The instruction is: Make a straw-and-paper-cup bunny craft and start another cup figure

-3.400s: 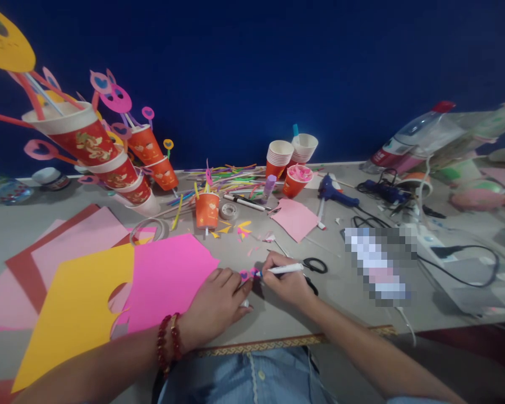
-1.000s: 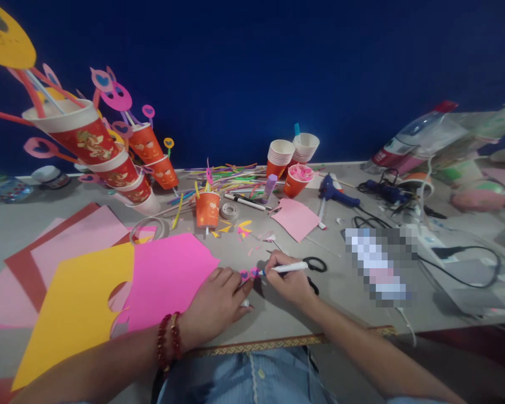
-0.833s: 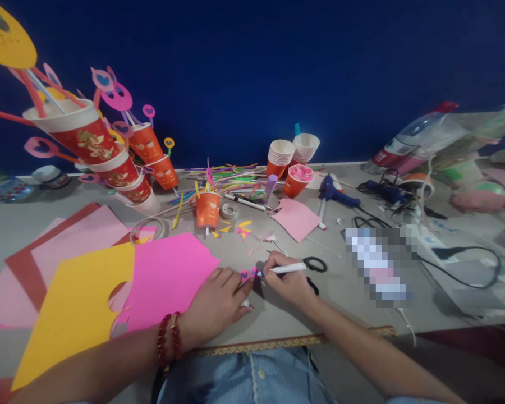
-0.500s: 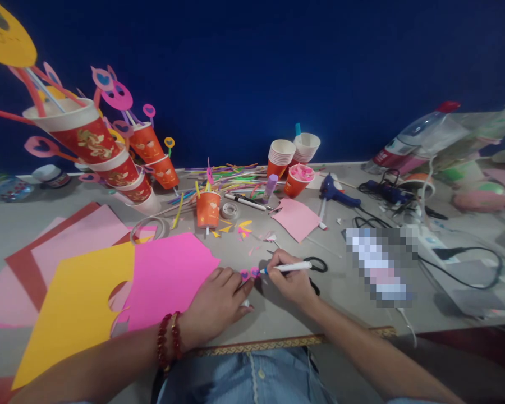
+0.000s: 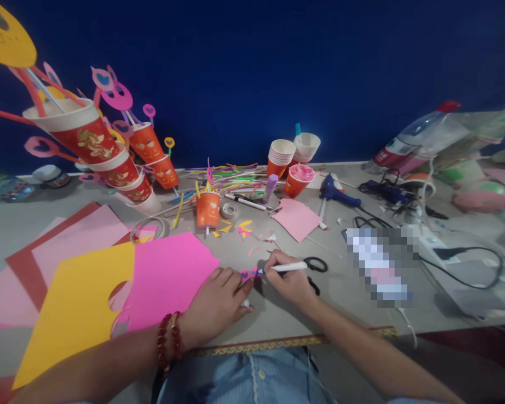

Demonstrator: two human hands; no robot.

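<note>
My right hand grips a white marker in a writing hold. The marker's blue tip is at the right edge of a small pink paper cutout with dark blue marks on it. My left hand lies flat on the table, its fingertips at the left end of the cutout. A small white object, partly hidden, shows between its thumb and fingers. Black-handled scissors lie partly beneath my right hand. A bright pink sheet reaches under my left hand.
A yellow sheet with a cut-out notch lies left. Behind are an orange paper cup, a tape roll and a pink paper piece. A blue glue gun and a blurred-out phone are right. Decorated cup stacks lean at left.
The marker's back end has shifted slightly left and my right hand a little with it. The left hand stays in place on the cutout.
</note>
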